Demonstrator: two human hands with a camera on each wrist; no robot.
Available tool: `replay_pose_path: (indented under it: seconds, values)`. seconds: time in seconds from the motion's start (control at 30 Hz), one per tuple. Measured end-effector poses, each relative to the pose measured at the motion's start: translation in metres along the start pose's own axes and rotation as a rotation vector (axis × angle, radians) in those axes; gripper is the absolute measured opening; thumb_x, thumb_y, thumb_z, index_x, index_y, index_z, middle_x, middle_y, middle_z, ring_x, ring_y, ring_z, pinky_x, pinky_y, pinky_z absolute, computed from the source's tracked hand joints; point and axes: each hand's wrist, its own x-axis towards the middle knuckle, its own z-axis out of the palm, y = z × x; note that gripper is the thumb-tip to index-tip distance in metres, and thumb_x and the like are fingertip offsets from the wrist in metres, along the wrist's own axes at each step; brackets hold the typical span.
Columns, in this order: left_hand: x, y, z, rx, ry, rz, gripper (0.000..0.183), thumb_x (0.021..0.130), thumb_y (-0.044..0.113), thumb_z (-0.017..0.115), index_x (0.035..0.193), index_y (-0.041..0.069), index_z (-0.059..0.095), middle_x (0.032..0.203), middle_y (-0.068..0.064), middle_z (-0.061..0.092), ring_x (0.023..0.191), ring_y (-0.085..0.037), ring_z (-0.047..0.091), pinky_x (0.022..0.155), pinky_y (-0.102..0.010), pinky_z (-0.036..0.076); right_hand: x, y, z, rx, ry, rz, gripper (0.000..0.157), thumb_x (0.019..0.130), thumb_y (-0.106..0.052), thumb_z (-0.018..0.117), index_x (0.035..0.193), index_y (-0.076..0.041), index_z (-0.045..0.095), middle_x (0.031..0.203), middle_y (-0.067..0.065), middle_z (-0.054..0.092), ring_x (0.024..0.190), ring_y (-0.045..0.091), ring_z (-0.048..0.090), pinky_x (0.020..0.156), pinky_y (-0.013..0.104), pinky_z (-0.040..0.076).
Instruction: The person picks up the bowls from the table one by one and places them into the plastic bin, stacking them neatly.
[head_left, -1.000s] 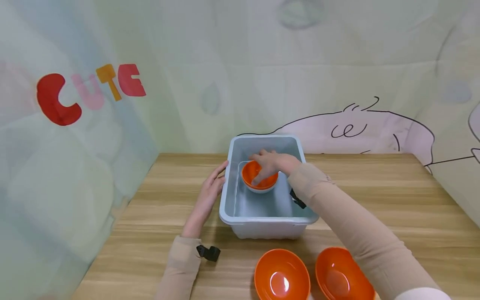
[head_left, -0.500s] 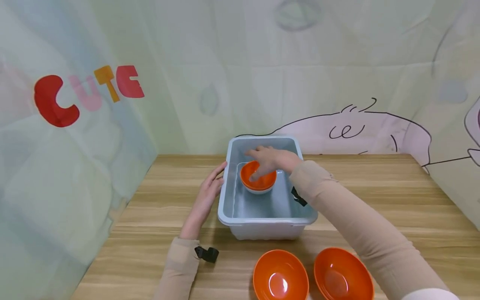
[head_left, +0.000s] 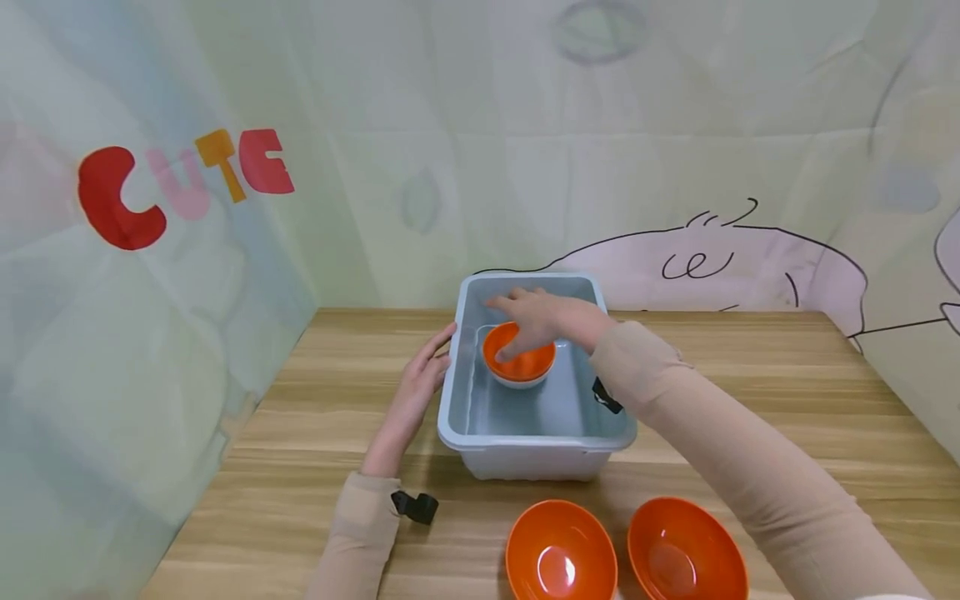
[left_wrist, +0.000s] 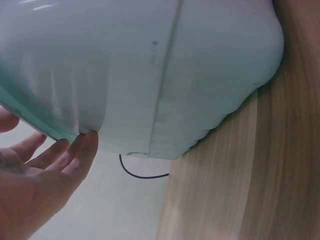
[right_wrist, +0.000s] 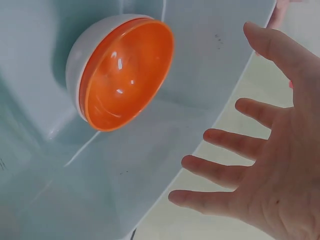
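Observation:
A light blue plastic tub (head_left: 536,458) stands on the wooden table. Inside it sit nested bowls (right_wrist: 125,75), orange within and white on the outside, one rim showing just above another. My right hand (head_left: 536,321) is over the bowls with fingers spread and nothing held; in the right wrist view a gap shows between the fingertips and the orange rim. At the tub's left side, my left hand (head_left: 420,387) rests its fingers against the outer wall below the rim, as the left wrist view also shows with the fingertips (left_wrist: 90,137) on the wall.
Two more orange bowls stand on the table (head_left: 300,467) in front of the tub, one orange bowl (head_left: 558,546) nearer the middle and another orange bowl (head_left: 682,546) to its right, beside my right sleeve. A printed cloth backdrop (head_left: 375,167) rises behind the table.
My right hand has risen slightly from the bowls in the tub, its thumb drawing up out of the top one. The left hand and the bowls have stayed put.

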Motion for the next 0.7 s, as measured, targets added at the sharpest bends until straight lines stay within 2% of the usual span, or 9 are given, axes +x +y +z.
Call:
replay_pose_path:
  seconds: [0.37,0.7]
  values:
    - [0.002,-0.001,0.002,0.008,0.008,-0.002,0.049,0.099,0.017,0.039,0.147,0.02,0.039,0.148,-0.011,0.045,0.13,-0.031,0.05,0.106,-0.044,0.041,-0.018,-0.004,-0.002,-0.029,0.059,-0.027,0.082,0.086,-0.054,0.061,0.153,-0.026,0.023,0.158,0.009,0.023,0.141,0.04,0.027,0.109,0.061,0.032]
    - [0.003,0.0,0.001,0.007,0.008,-0.007,0.049,0.098,0.016,0.039,0.147,0.02,0.039,0.148,-0.01,0.045,0.129,-0.03,0.051,0.1,-0.033,0.045,-0.035,0.0,0.002,0.012,0.136,-0.055,0.08,0.087,-0.054,0.06,0.153,-0.027,0.025,0.158,0.009,0.023,0.141,0.041,0.027,0.108,0.065,0.028]
